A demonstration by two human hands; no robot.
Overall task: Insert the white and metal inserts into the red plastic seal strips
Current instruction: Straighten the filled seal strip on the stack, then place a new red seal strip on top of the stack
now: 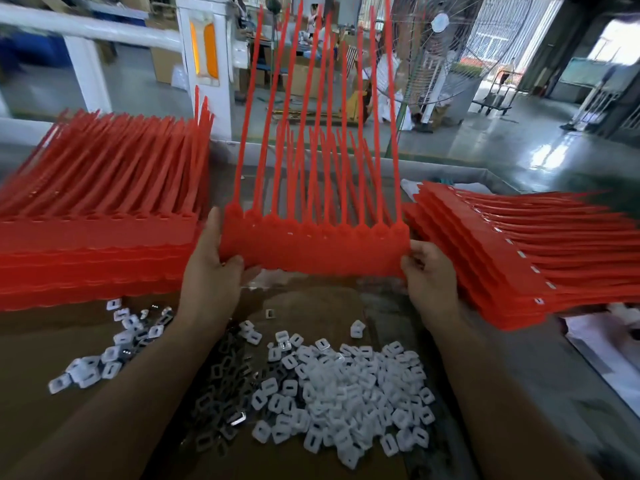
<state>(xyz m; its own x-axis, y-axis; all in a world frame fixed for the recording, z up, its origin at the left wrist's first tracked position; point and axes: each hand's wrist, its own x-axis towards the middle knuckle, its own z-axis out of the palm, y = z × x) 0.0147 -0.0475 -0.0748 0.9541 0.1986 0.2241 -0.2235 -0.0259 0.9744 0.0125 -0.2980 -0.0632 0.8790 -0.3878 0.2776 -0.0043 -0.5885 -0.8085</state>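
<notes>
Head view: both hands hold one red seal strip sheet [311,247] upright above the bench, its tails pointing up. Left hand [211,268] grips the sheet's left edge, thumb on the front near the bottom, fingers behind. Right hand [429,271] pinches the lower right corner.

Parts lie loose on a cardboard sheet [69,427]:
- white inserts [353,393], a large heap, below the held sheet towards the right;
- metal inserts [221,372], a darker heap touching the white heap's left side;
- small mixed cluster [114,344], apart to the left.

Left stack [97,244] of red sheets lies flat just beside the left hand. Right stack [502,258] lies near the right hand, tails pointing right (white spots show along its head edge). A floor fan [440,46] stands beyond the bench.
</notes>
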